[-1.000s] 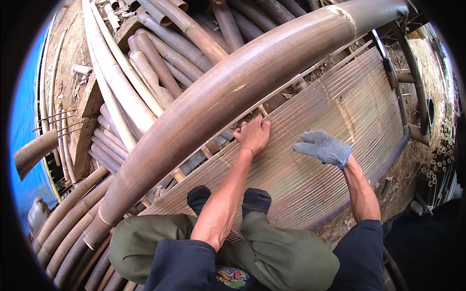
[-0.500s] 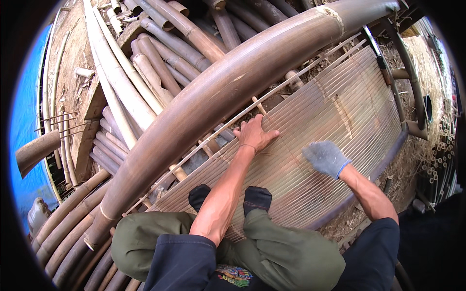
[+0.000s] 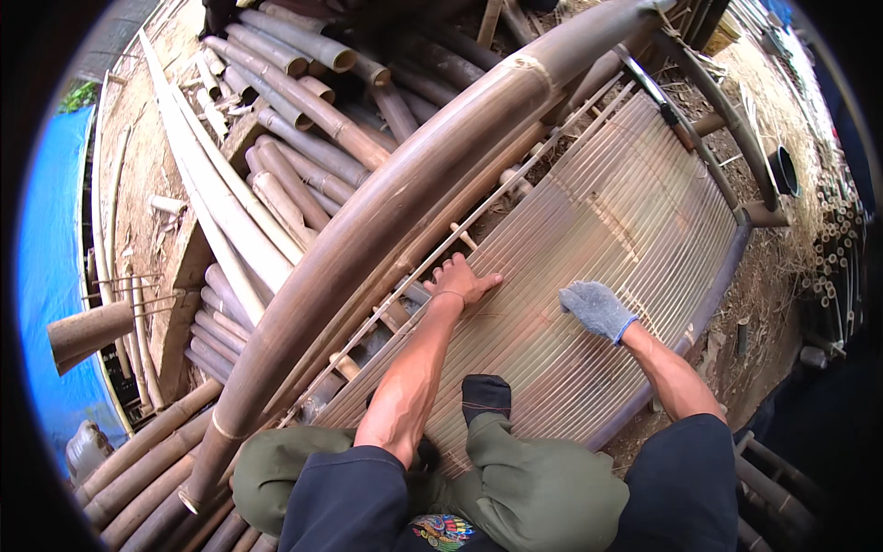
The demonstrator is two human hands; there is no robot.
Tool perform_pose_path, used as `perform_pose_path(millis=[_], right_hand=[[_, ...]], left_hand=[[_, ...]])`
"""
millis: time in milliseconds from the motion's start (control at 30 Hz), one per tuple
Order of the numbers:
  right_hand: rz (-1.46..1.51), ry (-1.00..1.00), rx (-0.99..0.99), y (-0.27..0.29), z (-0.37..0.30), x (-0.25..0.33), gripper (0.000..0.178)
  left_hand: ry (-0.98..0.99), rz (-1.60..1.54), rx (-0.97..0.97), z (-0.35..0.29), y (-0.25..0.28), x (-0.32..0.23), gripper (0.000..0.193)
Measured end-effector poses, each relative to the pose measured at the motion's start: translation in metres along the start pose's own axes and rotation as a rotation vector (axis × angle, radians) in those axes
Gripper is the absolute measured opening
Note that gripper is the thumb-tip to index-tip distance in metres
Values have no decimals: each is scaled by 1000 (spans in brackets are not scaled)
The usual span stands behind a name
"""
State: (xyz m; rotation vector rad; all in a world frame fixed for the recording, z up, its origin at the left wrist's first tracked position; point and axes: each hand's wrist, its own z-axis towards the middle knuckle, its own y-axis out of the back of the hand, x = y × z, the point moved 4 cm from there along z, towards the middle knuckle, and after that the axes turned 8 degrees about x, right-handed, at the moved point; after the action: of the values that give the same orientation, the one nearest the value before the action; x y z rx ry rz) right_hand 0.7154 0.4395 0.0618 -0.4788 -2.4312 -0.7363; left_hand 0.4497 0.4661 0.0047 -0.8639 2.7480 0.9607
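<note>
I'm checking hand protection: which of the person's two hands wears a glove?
The right hand: it wears a grey glove with a blue cuff. The left hand, thumb spread outward, is bare.

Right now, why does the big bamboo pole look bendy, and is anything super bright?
In the head view, the fisheye lens bends straight edges, so the big bamboo pole may look curvier than it is; there too, the long pale poles glare nearly white, and the picture's corners are black.

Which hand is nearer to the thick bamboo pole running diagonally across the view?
Left. The bare left hand is at the edge of the slatted surface facing the thick bamboo pole; the gloved right hand is farther off, toward that surface's middle.
</note>
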Motion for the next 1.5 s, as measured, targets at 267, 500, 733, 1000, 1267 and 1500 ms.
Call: perform_pose_path(millis=[267,500,733,1000,1267,1500], right_hand=[[709,-175,-229,6,-147,-194,24],[-257,-991,-496,121,-242,-118,83],[-634,-683,-574,173,-222,40,40],[-759,-616,-571,222,-212,48,31],[-752,-280,-658,306,-35,-30,36],[-844,-47,-665,315,104,-72,22]], left_hand=[[-1131,633,-273,-114,154,-198,35],[-653,472,-367,-74,261,-187,88],[-750,280,-199,-60,244,-187,95],[-736,264,-200,-59,248,-181,88],[-741,247,-175,-62,243,-176,79],[-642,155,-194,-82,249,-181,82]])
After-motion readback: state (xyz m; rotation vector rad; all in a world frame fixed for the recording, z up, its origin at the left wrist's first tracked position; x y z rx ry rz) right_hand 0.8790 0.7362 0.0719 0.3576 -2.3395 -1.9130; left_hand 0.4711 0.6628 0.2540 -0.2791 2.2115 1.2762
